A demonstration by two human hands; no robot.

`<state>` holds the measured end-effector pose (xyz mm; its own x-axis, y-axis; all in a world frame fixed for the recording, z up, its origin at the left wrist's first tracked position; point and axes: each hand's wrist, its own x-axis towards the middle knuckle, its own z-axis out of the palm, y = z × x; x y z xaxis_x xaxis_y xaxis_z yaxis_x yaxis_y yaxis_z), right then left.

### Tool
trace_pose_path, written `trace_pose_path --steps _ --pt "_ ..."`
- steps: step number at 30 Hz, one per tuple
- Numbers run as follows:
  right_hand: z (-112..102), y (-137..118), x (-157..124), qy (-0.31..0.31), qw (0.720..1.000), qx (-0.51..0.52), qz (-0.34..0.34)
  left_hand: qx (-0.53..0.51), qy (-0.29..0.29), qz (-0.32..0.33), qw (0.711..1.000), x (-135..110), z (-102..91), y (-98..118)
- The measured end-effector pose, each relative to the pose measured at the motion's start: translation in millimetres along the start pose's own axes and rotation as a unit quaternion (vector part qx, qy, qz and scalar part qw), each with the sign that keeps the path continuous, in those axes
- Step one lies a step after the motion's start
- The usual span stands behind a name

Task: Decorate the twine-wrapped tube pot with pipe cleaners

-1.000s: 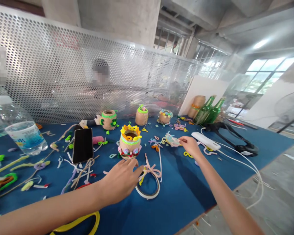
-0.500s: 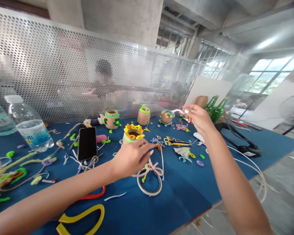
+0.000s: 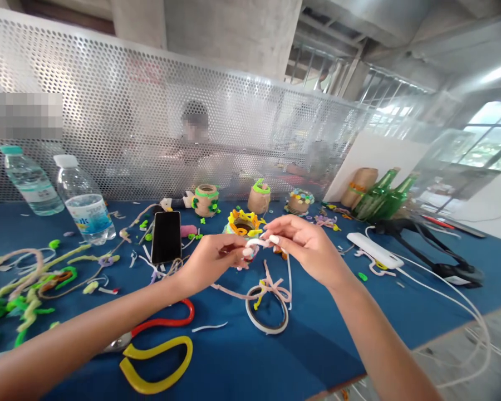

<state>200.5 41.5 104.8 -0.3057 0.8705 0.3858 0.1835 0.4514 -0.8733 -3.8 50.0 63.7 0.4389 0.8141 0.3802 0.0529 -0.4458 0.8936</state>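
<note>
Grip: left hand (image 3: 212,262) and right hand (image 3: 307,248) curled, fingertips pinching a short white pipe cleaner (image 3: 256,243) between them | Place: held over the middle of the blue counter (image 3: 317,348), just before the orange-crowned jar (image 3: 242,224), above a tape roll (image 3: 267,317)

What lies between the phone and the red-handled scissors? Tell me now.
In the head view, the person's left forearm crosses the stretch between the black smartphone and the red-handled scissors.
</note>
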Motion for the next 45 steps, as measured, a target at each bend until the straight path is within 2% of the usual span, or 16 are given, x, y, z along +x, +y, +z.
trace_pose_path --steps 5,10,13,17,23,29,36,45 --pt "-1 15 -10 -0.012 0.998 -0.057 0.034 0.131 0.021 0.009 0.991 -19 -23.1 -15" --pt "-6 34 -15 -0.014 0.994 -0.093 0.062 0.206 0.039 0.021 0.978 -22 -32.4 -25" --pt "-9 43 -17 -0.007 0.991 -0.112 0.077 0.192 0.056 -0.007 0.98 -21 -35.3 -28" --pt "-4 46 -19 -0.011 0.993 -0.081 0.091 0.141 0.061 -0.045 0.987 -19 -34.2 -31" --pt "13 46 -12 -0.039 0.992 -0.091 0.071 0.158 0.04 -0.01 0.987 -6 -19.3 -27" --pt "12 63 -1 0.036 0.996 -0.048 0.07 0.148 0.092 -0.032 0.984 6 -14.0 -35" --pt "8 75 7 0.062 0.994 -0.009 0.085 0.099 0.13 -0.044 0.986 11 -18.6 -55" --pt "21 83 6 0.093 0.988 -0.12 -0.01 0.132 0.165 -0.045 0.976 11 -21.7 -59"
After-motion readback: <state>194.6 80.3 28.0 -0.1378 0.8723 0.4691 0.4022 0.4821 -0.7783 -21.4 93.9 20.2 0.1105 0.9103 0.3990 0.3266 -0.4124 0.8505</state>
